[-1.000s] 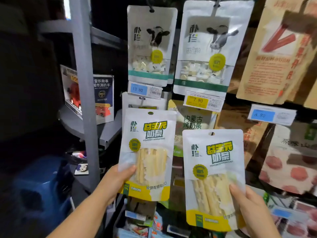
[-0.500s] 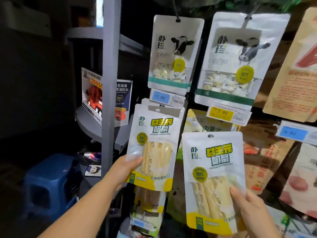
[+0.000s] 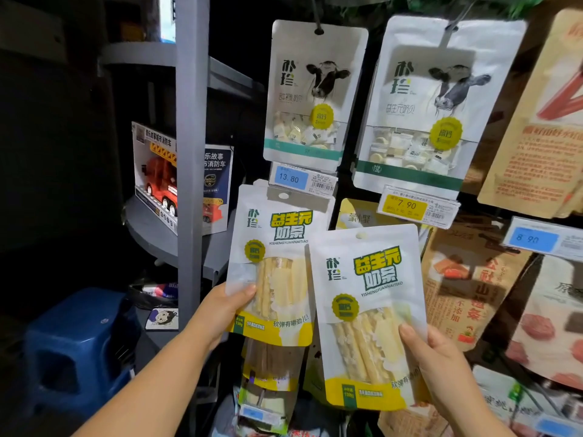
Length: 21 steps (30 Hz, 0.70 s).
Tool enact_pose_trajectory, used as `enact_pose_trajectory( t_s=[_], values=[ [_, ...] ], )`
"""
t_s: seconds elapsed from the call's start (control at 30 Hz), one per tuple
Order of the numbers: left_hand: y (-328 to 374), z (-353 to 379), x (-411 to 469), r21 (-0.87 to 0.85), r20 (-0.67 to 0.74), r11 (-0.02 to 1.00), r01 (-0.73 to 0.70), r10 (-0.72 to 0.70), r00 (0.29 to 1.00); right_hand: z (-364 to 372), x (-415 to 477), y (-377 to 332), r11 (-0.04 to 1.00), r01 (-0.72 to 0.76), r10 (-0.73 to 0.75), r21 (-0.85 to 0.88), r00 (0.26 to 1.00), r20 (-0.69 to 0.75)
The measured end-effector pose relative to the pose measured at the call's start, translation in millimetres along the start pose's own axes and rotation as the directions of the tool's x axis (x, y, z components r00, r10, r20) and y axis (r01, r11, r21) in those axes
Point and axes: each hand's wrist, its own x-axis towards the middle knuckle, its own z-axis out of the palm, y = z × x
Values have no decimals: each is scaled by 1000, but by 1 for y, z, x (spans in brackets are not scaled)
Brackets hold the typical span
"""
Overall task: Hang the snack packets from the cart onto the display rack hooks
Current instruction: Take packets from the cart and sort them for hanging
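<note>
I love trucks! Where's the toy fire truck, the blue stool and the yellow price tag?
Fire truck (image 3: 158, 184): head view, on its red body.
Stool (image 3: 75, 313): head view, on its seat.
Yellow price tag (image 3: 407, 204): head view, on the 7.90.

held packet (image 3: 273, 272) left of second packet (image 3: 367, 313)

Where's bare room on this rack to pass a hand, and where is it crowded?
Free: dark gap between grey post and left cow packet; thin strip between it and right cow packet. Crowded: below the price tags, where left hand and right hand hold yellow packets; brown packets overlap rightward.
</note>
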Motion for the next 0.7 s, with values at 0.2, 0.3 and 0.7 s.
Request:
enact_pose_trajectory(
  t_s=[0.2,0.3,0.7],
  values=[
    [5,-1,5,-11,0,1000,-10,10,1000,4,-4,-8,1000,0,0,-1,1000,25],
    [6,1,6,-12,10,1000,-14,14,1000,5,-5,-8,1000,4,-5,11,1000,20],
    [0,4,12,13,5,1000,6,-6,1000,1,-6,-14,999,26,-28,38,999,37]
  ],
)
